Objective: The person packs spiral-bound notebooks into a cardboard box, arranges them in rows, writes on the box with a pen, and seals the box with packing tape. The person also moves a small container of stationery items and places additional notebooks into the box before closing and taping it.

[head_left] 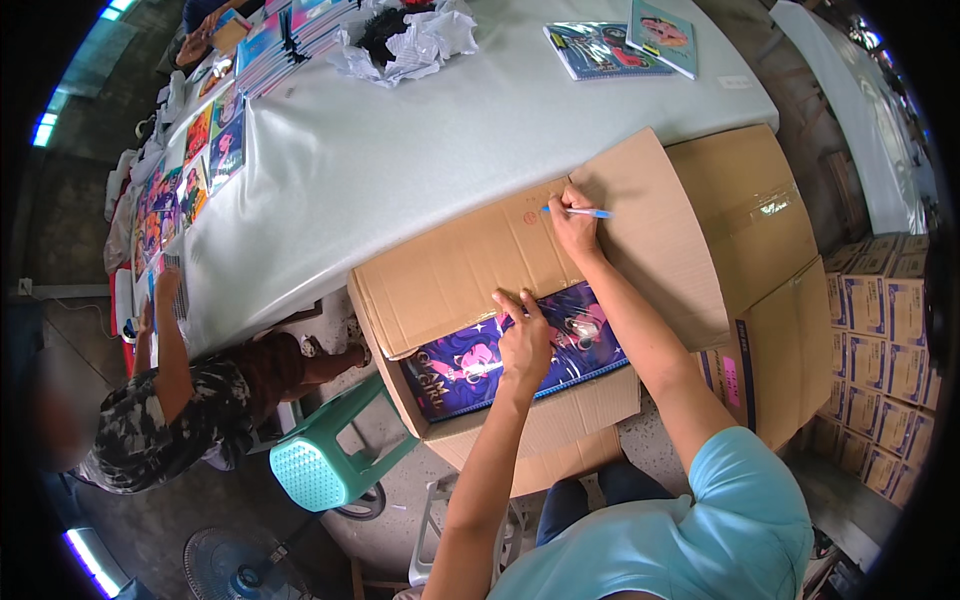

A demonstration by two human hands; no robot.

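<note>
An open cardboard box [385, 360] stands in front of me, with purple illustrated notebooks [450, 375] inside. Its far flap [450, 265] lies folded out toward the table. Closed around a blue-and-white pen [590, 212], my right hand [574, 230] rests at the flap's upper right corner. The pen's tip is close to the cardboard, beside a small red mark. My left hand [525, 345] lies over the notebooks with fingers stretched out, the fingertips on the flap's near edge. It holds nothing.
A white-covered table [350, 170] bears two notebooks [610, 50], crumpled plastic [420, 50] and stacked booklets. A co-worker [190, 400] handles booklets at left. A green stool [315, 470] and a fan [240, 570] stand lower left. More cartons [880, 350] are stacked at right.
</note>
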